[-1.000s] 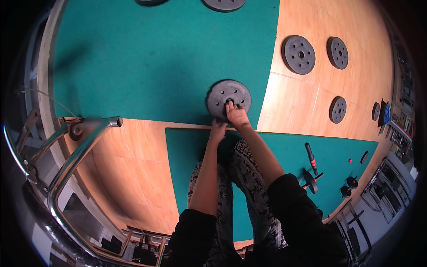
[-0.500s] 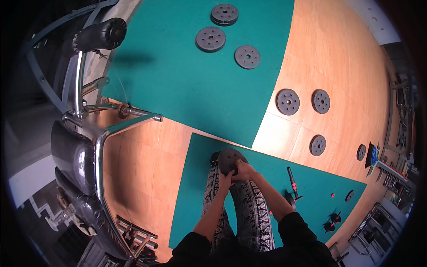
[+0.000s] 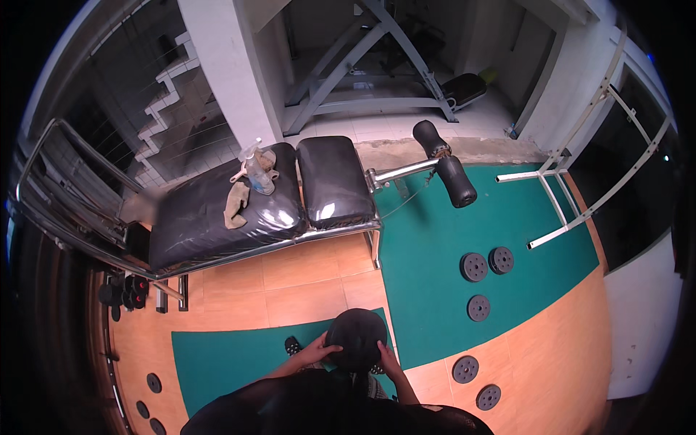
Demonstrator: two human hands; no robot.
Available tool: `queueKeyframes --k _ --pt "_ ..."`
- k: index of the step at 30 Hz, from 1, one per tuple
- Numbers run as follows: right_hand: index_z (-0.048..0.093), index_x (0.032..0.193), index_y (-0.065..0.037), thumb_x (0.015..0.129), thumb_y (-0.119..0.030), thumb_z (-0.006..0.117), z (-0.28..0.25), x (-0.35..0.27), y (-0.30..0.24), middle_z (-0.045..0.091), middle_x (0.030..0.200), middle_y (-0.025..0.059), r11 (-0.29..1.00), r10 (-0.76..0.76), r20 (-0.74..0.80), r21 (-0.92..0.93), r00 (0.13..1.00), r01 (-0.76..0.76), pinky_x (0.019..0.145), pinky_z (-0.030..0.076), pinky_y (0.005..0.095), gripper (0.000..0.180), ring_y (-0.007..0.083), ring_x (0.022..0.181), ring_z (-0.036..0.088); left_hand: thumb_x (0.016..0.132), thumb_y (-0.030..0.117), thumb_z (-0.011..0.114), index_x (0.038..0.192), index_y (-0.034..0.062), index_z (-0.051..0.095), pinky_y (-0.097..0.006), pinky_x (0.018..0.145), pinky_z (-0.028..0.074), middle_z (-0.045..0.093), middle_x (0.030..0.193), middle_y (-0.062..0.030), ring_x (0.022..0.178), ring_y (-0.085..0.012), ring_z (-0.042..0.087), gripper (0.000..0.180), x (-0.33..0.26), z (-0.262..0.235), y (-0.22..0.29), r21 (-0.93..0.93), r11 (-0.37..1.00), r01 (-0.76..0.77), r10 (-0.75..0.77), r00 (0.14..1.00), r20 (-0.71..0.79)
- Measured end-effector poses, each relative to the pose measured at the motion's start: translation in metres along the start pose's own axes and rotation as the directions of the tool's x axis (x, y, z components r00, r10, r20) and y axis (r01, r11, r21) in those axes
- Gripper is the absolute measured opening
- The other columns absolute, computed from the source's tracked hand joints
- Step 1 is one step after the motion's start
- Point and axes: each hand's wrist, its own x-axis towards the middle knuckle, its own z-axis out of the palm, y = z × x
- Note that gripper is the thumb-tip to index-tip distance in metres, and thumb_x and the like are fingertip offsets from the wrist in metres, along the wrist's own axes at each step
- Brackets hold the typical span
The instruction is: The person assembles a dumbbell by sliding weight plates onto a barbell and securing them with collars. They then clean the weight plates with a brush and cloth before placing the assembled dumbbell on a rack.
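Note:
A round black weight plate [image 3: 356, 338] is held up in front of my body, its broad side showing. My left hand [image 3: 319, 351] grips its left edge with the thumb across the face. On the opposite edge, my right hand [image 3: 388, 358] is closed, fingers partly hidden behind the plate. Below the plate, a patterned shoe [image 3: 292, 346] shows on the green mat [image 3: 225, 355]. Ahead stands a padded black bench [image 3: 217, 225] bearing a clear spray bottle [image 3: 258, 171] and a tan cloth [image 3: 235, 205].
Several weight plates lie to the right, including one [image 3: 478, 307] on the larger green mat [image 3: 428, 326] and another [image 3: 465, 369] on the wood-look floor. Roller pads [image 3: 455, 181] jut from the bench. A white metal frame [image 3: 565, 188] stands far right; dumbbells [image 3: 134, 291] sit at left.
My view has swung left, bringing the bench in front of me. The weight plate has come up from near my shins, and my hands have spread to its opposite edges.

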Motion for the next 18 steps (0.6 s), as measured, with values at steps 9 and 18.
queueKeyframes --k 9,18 --pt "0.045 0.122 -0.001 0.091 -0.026 0.053 0.214 0.012 -0.017 0.058 0.111 0.0109 0.987 -0.014 0.193 -0.152 0.981 0.044 0.081 0.049 0.0312 0.041 0.0175 0.096 0.058 0.082 0.031 0.064 0.134 0.0118 0.028 -0.028 0.075 0.048 0.049 0.122 -0.0036 0.107 -0.0132 0.051 0.066 -0.119 -0.150 -0.036 -0.218 0.975 -0.042 -0.019 0.962 -0.272" --pt "0.050 0.113 -0.001 0.087 -0.025 0.060 0.395 0.053 0.012 0.061 0.102 0.0095 0.937 0.029 0.262 -0.343 0.965 0.065 0.078 0.050 0.0289 0.037 0.0145 0.092 0.059 0.081 0.034 0.066 0.125 0.0055 0.040 -0.030 0.077 0.050 0.051 0.119 -0.0073 0.100 -0.0170 0.057 0.059 -0.188 -0.307 -0.050 -0.287 0.957 -0.043 -0.100 0.879 -0.465"
